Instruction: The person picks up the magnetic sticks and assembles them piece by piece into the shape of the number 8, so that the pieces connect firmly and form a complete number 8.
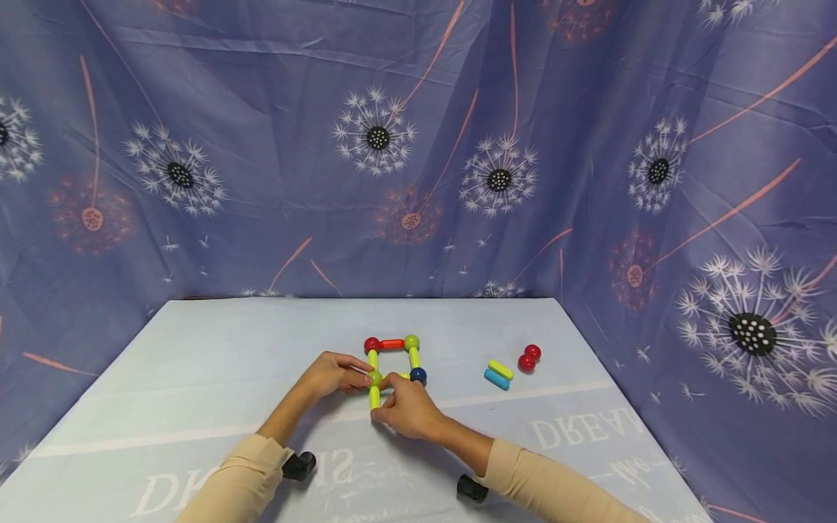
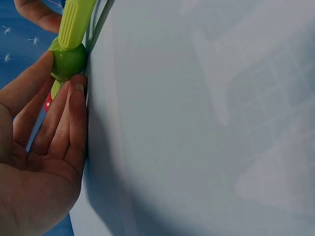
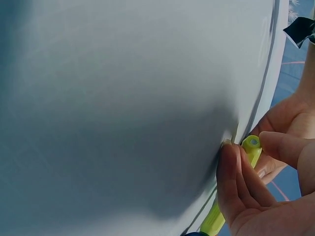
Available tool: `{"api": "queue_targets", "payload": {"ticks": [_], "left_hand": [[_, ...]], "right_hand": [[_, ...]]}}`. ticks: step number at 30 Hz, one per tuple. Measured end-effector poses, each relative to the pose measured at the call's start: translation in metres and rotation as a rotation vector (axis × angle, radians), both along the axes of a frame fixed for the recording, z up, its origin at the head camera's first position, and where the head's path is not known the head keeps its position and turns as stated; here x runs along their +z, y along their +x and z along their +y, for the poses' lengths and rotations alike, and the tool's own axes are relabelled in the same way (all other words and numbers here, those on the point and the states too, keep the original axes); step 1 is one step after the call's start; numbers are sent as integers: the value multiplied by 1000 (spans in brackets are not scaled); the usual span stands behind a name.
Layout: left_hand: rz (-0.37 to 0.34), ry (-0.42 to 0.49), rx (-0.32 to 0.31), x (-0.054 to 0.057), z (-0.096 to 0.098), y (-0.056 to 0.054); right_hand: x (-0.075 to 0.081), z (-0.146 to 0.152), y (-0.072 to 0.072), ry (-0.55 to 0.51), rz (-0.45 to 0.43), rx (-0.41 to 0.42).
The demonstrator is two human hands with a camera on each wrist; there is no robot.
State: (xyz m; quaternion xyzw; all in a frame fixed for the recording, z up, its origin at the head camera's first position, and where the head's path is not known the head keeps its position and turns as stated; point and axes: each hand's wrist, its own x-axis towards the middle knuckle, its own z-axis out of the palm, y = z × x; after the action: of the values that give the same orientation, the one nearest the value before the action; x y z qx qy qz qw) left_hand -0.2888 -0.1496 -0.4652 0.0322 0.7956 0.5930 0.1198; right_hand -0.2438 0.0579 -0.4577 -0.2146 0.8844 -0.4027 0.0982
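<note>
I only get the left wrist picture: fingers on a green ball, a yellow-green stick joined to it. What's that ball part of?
Observer: In the head view, the green ball is one corner of a four-sided frame whose far side is a red stick.
Operator: And the stick's near end, what's it like?
Observer: The right wrist view shows a small grey round spot on the held stick, pinched by the right hand.
Operator: Any spare pieces about?
Observer: Yes, the head view shows two red balls, a loose yellow-green stick and a blue stick off to the right.
</note>
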Motion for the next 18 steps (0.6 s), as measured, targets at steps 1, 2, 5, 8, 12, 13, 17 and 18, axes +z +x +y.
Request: {"api": "queue_targets", "payload": {"ticks": [1,2,5,8,12,13,17,18], "left_hand": [[5,3,-4,0,0,0],[9,7,-7,-1,0,0],[12,15,-8,-1,0,0],[13,19,-6,0,0,0],[12,22,-8,1,0,0],[13,25,-9,1,0,1],[15,33,-12,1,0,1],[16,34,-12,1,0,1]], "right_hand": [[0,0,0,0,1,-1],[0,0,0,0,0,-2],[0,0,-1,-5,2,-4],[0,0,-1,-7,1,-6],[0,0,0,-4,-1,-10],[1,0,0,-5,-2,-11],[4,7,-1,-19,-7,-21],[5,9,-3,-22,-4,-25]]}}
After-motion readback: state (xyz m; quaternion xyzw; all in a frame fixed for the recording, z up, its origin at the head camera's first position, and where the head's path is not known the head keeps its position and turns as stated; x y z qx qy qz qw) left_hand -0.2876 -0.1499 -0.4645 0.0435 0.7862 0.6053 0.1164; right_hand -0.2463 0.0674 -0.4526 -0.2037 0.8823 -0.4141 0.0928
